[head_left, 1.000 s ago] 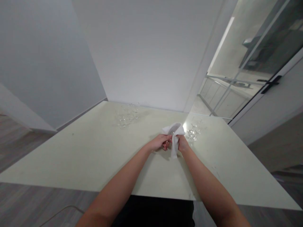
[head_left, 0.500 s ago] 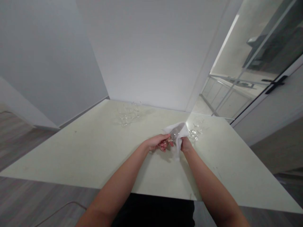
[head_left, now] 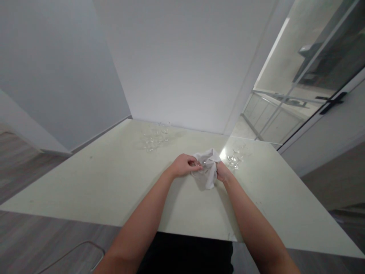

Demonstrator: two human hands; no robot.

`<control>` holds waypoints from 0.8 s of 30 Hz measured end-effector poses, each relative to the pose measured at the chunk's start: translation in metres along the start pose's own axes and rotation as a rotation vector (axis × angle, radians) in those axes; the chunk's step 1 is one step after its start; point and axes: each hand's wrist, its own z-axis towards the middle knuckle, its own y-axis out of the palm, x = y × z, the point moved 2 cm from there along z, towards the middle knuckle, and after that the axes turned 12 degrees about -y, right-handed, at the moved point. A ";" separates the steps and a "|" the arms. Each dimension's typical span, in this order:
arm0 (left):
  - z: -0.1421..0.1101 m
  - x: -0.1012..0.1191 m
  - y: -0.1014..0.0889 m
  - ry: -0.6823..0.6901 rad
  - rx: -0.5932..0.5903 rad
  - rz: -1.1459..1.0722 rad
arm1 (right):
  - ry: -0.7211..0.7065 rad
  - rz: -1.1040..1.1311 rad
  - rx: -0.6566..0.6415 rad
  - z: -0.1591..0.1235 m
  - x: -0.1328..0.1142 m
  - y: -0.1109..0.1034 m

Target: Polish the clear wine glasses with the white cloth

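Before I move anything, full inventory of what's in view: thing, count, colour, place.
Held stemmed glass: one, clear, between both hands, partly in the cloth
Cloth: one, white, in the right hand
Left-side stemmed glasses: several, exact count unclear, clear, far left part of table
Right-side stemmed glasses: several, exact count unclear, clear, beyond the right hand
Table: one, pale cream, under the hands
Walls: white and grey, behind and left
Door handle: black, far right
Cable: one, greyish, floor lower left
Black clothing: bottom centre
Left hand: one, bare, on the held glass
Right hand: one, bare, gripping the cloth
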 end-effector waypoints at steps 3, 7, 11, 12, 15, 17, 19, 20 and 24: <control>-0.003 0.000 -0.002 0.116 0.086 0.290 | -0.047 -0.162 -0.147 -0.003 -0.005 0.001; -0.003 -0.003 -0.002 0.172 0.139 0.474 | -0.083 -0.305 -0.205 -0.006 -0.009 0.003; 0.000 -0.007 -0.001 0.142 0.135 0.512 | -0.039 -0.330 -0.183 -0.005 -0.004 0.002; 0.000 -0.008 0.000 0.136 0.121 0.513 | -0.034 -0.332 -0.186 -0.005 -0.004 0.002; 0.001 -0.007 0.001 0.124 0.080 0.513 | -0.035 -0.330 -0.196 -0.004 -0.003 -0.001; 0.000 -0.006 0.001 0.117 0.068 0.508 | -0.028 -0.319 -0.192 -0.004 -0.005 -0.002; 0.000 -0.005 0.001 0.108 0.066 0.505 | -0.019 -0.323 -0.175 -0.004 -0.006 -0.002; 0.000 -0.005 0.001 0.106 0.068 0.504 | -0.017 -0.336 -0.165 -0.004 -0.006 -0.002; -0.001 -0.005 0.001 0.117 0.088 0.507 | -0.066 -0.433 -0.088 -0.002 -0.004 -0.004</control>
